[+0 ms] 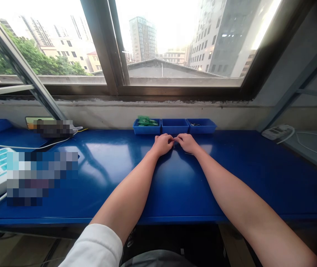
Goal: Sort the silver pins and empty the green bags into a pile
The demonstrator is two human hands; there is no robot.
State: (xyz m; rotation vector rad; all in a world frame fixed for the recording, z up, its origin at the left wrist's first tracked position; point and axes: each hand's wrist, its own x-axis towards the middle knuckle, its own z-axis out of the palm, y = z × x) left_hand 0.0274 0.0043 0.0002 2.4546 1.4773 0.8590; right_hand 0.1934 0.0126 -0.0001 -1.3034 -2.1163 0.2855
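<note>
My left hand (164, 144) and my right hand (186, 144) meet over the far middle of the blue tabletop (175, 185). Fingertips of both are pinched together, almost touching each other. Whatever they hold is too small to make out. Just beyond them, three blue bins stand side by side against the wall. Green plastic packets (147, 121) fill the left bin (147, 129). Nothing shows inside the middle bin (174, 129). Small metallic-looking pieces (195, 124) lie in the right bin (203, 129).
A white device with teal labels (1, 159) stands at the left, beside a blurred-out area. White cables (22, 147) run across that side. At the far right sits a white power strip (277, 131) with a cord. Metal shelf posts (40, 89) flank the window.
</note>
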